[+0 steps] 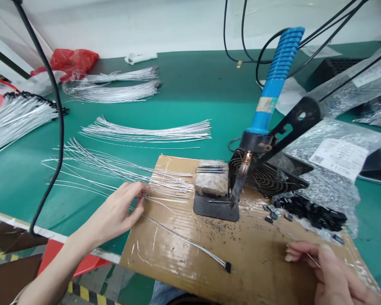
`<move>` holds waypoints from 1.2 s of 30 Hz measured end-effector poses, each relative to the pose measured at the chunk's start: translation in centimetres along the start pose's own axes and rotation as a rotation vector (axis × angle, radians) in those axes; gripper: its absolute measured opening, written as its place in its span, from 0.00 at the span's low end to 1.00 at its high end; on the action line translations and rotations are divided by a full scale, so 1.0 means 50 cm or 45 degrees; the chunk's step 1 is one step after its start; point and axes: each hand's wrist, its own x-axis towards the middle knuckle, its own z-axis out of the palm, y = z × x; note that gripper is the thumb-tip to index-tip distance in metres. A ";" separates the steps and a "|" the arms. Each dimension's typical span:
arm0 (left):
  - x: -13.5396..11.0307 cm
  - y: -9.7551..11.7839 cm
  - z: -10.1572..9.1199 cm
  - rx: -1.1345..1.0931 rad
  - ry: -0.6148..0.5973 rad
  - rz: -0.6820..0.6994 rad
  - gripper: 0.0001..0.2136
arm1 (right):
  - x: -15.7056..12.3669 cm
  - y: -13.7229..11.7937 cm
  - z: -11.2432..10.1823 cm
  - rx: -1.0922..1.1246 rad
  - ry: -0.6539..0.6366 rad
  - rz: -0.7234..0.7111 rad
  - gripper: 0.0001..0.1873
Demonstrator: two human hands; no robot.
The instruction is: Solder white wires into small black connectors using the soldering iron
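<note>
Left hand (122, 208): fingers curled in at loose white wires (173, 184); whether closed on one, cannot tell. Right hand (333, 273): thumb and fingers pinching a thin strand (313, 260) above the cardboard (263, 271). White cable (190, 242), one: lying on the cardboard between the hands, running from beside the left fingertips to a black plug (227, 267). Handling, as judged: light, springy, probably smooth and apt to roll; joint at the plug likely fragile. Best hold: the plug's sides. Adjacent: blue soldering iron (274, 82), tip down; small black pieces (317, 214), piled.
</note>
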 end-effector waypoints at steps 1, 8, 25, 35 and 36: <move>0.000 0.009 -0.001 -0.067 -0.020 -0.012 0.11 | -0.003 -0.009 0.002 -0.039 0.018 0.052 0.21; 0.027 0.069 -0.009 -0.552 -0.229 -0.006 0.09 | -0.014 -0.063 0.015 -0.253 0.028 0.171 0.29; 0.030 0.136 0.003 -0.805 -0.313 0.057 0.09 | -0.101 -0.193 0.127 0.025 -0.460 -0.039 0.21; 0.037 0.117 -0.004 -0.742 -0.234 0.244 0.08 | -0.095 -0.177 0.115 0.031 -0.325 0.088 0.21; 0.037 0.119 -0.005 -0.694 -0.184 0.294 0.08 | -0.093 -0.176 0.114 0.043 -0.331 0.109 0.21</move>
